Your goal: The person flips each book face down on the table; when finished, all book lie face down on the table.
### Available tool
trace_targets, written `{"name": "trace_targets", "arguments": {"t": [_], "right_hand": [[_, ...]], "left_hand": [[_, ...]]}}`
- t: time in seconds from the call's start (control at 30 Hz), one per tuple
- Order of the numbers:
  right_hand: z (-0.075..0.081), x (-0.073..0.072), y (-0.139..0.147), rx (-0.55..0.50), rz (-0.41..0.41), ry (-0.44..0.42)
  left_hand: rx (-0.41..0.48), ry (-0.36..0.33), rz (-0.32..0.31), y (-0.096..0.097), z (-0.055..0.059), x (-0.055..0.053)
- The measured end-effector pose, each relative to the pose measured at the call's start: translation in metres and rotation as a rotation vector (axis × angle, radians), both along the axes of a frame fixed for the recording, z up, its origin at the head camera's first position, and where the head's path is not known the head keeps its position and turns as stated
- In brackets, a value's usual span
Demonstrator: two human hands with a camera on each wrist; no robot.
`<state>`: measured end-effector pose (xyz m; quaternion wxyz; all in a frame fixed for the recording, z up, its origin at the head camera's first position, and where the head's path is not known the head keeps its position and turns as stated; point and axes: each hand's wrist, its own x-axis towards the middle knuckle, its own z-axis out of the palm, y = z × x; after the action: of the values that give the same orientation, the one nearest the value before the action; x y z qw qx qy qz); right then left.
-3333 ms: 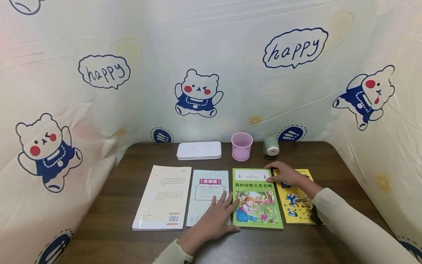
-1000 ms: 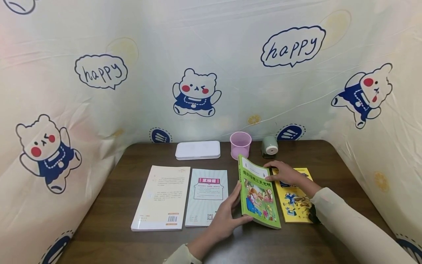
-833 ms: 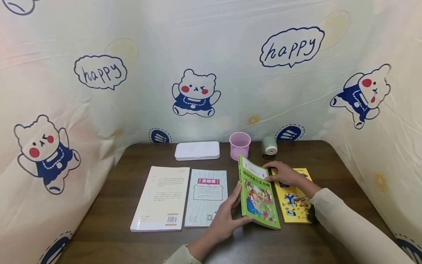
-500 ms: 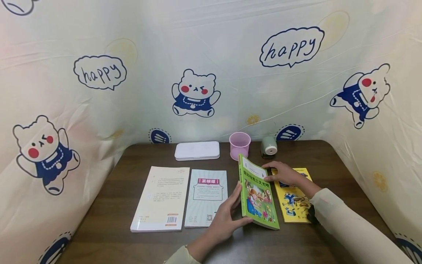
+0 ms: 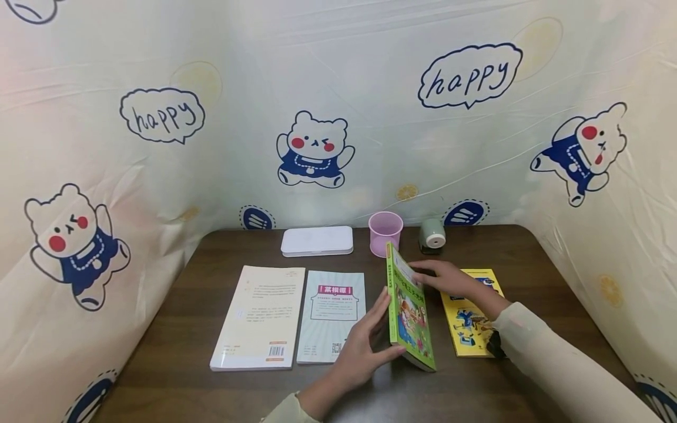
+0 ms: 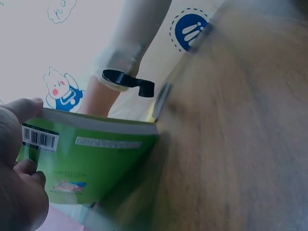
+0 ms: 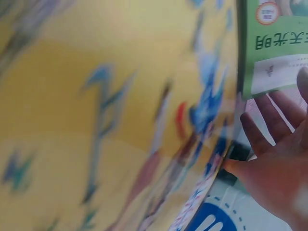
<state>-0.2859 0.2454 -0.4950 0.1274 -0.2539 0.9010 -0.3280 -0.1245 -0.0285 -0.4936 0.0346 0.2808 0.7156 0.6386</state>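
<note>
A green book (image 5: 409,317) with an illustrated cover stands tilted on the table, its spine side raised toward the left. My left hand (image 5: 359,346) grips it from the spine side, thumb at the lower edge and fingers on the back. The left wrist view gives its green back cover (image 6: 96,163) with a barcode. At the top right corner, my right hand (image 5: 446,279) pinches the book; in the right wrist view its thumb lies over the front and its fingers (image 7: 274,113) reach behind the edge. A yellow book (image 5: 468,323) lies flat under the right forearm, partly hidden.
To the left lie a cream book (image 5: 259,329) and a pale blue book (image 5: 333,323). Along the back of the brown table (image 5: 174,364) stand a white flat case (image 5: 317,241), a pink cup (image 5: 385,232) and a green pencil sharpener (image 5: 432,234). A printed curtain hangs behind.
First flat under my right fingers, the green book has been raised at its spine by my left hand. It now stands steeper, and my right hand has moved left with it.
</note>
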Motion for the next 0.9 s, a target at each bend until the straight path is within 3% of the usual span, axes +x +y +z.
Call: {"name": "trace_targets", "arguments": {"t": [0.33, 0.53, 0.67, 0.9], "right_hand": [[0.025, 0.007, -0.028, -0.112, -0.01, -0.023], [0.034, 0.009, -0.039, -0.19, -0.036, -0.03], [0.04, 0.009, -0.044, -0.238, -0.041, -0.043], [0.047, 0.007, -0.052, -0.45, 0.011, -0.167]], "left_hand": [[-0.094, 0.089, 0.033, -0.001, 0.013, 0.005], [-0.147, 0.204, 0.075, -0.002, 0.019, 0.007], [-0.172, 0.245, 0.089, -0.004, 0.022, 0.007], [-0.205, 0.311, 0.082, -0.006, 0.024, 0.006]]}}
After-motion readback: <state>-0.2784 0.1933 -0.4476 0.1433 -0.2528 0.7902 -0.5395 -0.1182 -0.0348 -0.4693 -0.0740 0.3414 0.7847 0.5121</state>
